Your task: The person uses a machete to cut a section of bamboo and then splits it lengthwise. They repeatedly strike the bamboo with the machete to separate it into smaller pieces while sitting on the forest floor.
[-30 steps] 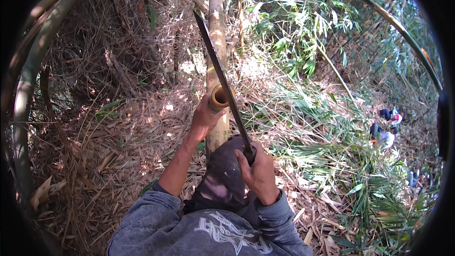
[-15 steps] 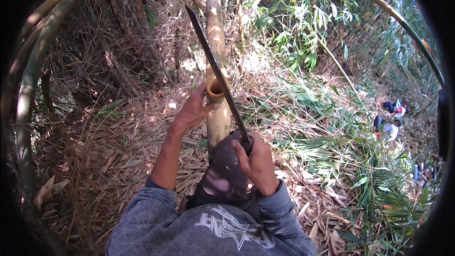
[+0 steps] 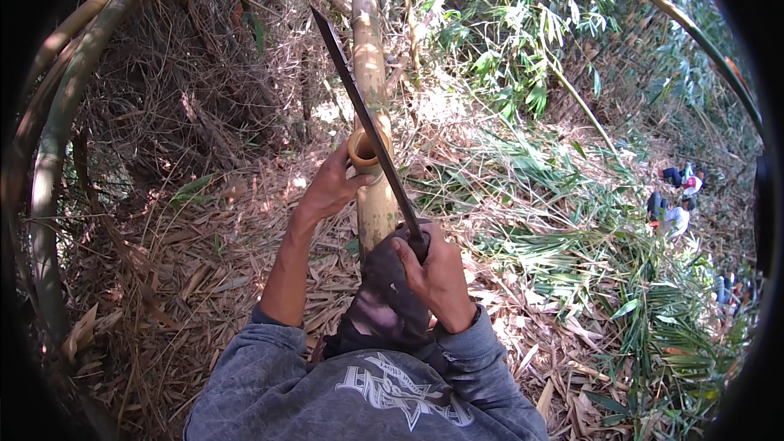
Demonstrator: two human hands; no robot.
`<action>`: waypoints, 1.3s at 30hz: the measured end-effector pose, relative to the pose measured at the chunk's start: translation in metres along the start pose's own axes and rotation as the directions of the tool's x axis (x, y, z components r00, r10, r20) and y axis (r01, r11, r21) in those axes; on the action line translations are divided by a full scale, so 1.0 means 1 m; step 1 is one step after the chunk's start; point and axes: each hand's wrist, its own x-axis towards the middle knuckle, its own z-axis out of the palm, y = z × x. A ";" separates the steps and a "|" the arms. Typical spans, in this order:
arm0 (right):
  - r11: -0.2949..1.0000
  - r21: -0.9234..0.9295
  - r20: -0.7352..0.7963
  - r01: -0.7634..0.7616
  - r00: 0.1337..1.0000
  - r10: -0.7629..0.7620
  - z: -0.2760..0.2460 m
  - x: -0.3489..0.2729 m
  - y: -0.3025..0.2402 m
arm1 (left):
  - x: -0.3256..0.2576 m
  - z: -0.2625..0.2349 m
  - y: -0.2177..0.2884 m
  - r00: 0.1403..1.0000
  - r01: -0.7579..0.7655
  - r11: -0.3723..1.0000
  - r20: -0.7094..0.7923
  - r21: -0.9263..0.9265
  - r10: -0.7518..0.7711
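My left hand (image 3: 328, 186) is closed around a short bamboo tube (image 3: 356, 156), thumb on its near side and fingers behind. The tube's open round end tilts up towards me. Behind it a long bamboo pole (image 3: 378, 216) runs away from my raised leg. In my right fist (image 3: 438, 271), above the dark trouser knee (image 3: 380, 282), is the handle of a long, straight, dark blade (image 3: 343, 73). The blade slants up and away to the left, passing in front of the tube's mouth in this view. Whether it touches the tube I cannot tell.
Dry bamboo leaves (image 3: 220, 269) cover the ground. Cut green fronds (image 3: 547, 261) lie to the right, and a tangle of dry twigs (image 3: 220, 73) stands at the far left. Curved bamboo stems (image 3: 53, 155) arch at both sides. People (image 3: 676, 216) are small at the far right.
My left hand has shifted the bamboo tube slightly left and tipped its mouth a little. The blade and my right fist have moved slightly up and to the left.
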 end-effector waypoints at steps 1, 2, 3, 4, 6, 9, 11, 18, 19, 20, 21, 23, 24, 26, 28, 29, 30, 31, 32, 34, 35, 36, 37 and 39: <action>1.000 0.003 -0.004 0.007 1.000 -0.007 0.001 0.000 0.001 | 0.000 -0.001 -0.001 1.000 0.001 1.000 0.004 0.007 -0.001; 1.000 0.007 -0.002 0.004 1.000 -0.004 0.001 0.000 0.000 | 0.001 -0.003 -0.003 1.000 0.001 1.000 0.008 0.013 -0.001; 1.000 0.011 0.001 0.001 1.000 -0.001 0.001 0.000 -0.001 | 0.000 -0.004 -0.003 1.000 0.002 1.000 0.012 0.021 -0.002; 1.000 0.013 0.002 -0.004 1.000 0.004 0.001 0.000 -0.001 | 0.000 -0.003 -0.003 1.000 -0.001 1.000 0.009 -0.004 0.001; 1.000 0.018 -0.013 0.005 1.000 -0.004 0.002 0.000 0.000 | -0.001 0.001 0.000 1.000 -0.006 0.999 0.002 -0.051 0.006; 0.999 0.030 -0.020 0.010 1.000 -0.009 0.002 0.000 -0.003 | -0.001 0.002 0.005 0.999 -0.027 0.997 -0.020 0.076 0.028; 0.999 0.039 -0.025 0.019 1.000 -0.018 0.006 0.000 -0.003 | -0.003 0.000 0.004 1.000 0.008 1.000 -0.029 -0.002 -0.008; 0.998 0.034 -0.020 0.051 0.999 -0.050 0.014 0.000 -0.005 | -0.008 -0.008 -0.004 0.995 0.092 0.996 -0.028 -0.018 -0.092; 0.999 0.034 -0.008 0.037 0.999 -0.036 0.015 0.000 -0.006 | -0.008 -0.008 -0.004 0.997 0.068 0.996 -0.039 0.049 -0.066; 0.998 0.048 -0.013 0.040 0.999 -0.039 0.017 -0.001 -0.006 | -0.009 -0.008 -0.003 0.998 0.045 0.992 -0.047 0.115 -0.040; 0.997 0.061 -0.019 0.043 0.999 -0.042 0.019 -0.001 -0.006 | -0.009 -0.009 -0.003 0.998 0.022 0.983 -0.054 0.181 -0.012; 0.997 0.067 -0.026 0.047 0.999 -0.045 0.023 -0.002 -0.006 | -0.011 -0.010 -0.004 0.998 0.025 0.979 -0.066 0.203 -0.012; 0.997 0.061 -0.027 0.046 0.999 -0.044 0.025 -0.003 -0.005 | -0.011 -0.010 -0.004 0.997 0.026 0.977 -0.072 0.213 -0.011; 0.996 0.076 -0.017 0.045 0.999 -0.044 0.028 -0.004 -0.008 | -0.013 -0.012 -0.002 0.997 0.001 0.971 -0.078 0.239 0.018; 0.993 0.110 0.002 0.035 0.999 -0.035 0.028 -0.003 -0.011 | -0.014 -0.012 0.001 0.995 -0.005 0.965 -0.092 0.264 0.030; 0.993 0.113 0.019 0.018 1.000 -0.021 0.027 -0.003 -0.012 | -0.015 -0.010 0.003 0.994 0.002 0.961 -0.104 0.276 0.027; 0.993 0.117 0.035 0.002 0.999 -0.006 0.026 -0.003 -0.015 | -0.016 -0.009 0.004 0.993 0.010 0.958 -0.116 0.288 0.025; 0.993 0.119 0.051 -0.012 0.999 0.006 0.025 -0.002 -0.016 | -0.017 -0.007 0.005 0.991 0.008 0.964 -0.129 0.266 0.027; 0.987 0.159 0.067 -0.022 0.998 0.012 0.024 -0.002 -0.016 | -0.017 -0.005 0.005 0.990 0.007 0.970 -0.142 0.245 0.029; 0.970 0.239 0.101 -0.044 0.995 0.021 0.025 -0.001 -0.015 | -0.018 -0.001 0.003 0.983 0.023 0.980 -0.185 0.198 0.015; 0.962 0.257 0.133 -0.095 0.989 0.062 0.023 -0.002 -0.018 | -0.019 0.000 -0.002 0.977 0.040 0.984 -0.215 0.173 -0.002; 0.951 0.274 0.166 -0.145 0.981 0.102 0.018 -0.005 -0.025 | -0.019 0.000 -0.006 0.969 0.057 0.987 -0.245 0.147 -0.019; 0.936 0.292 0.201 -0.197 0.969 0.141 0.014 -0.007 -0.030 | -0.019 -0.004 -0.008 0.965 0.042 0.977 -0.261 0.211 0.015; 0.907 0.381 0.148 -0.179 0.980 0.131 0.007 -0.016 -0.026 | -0.020 -0.013 -0.012 0.954 0.017 0.941 -0.286 0.337 0.085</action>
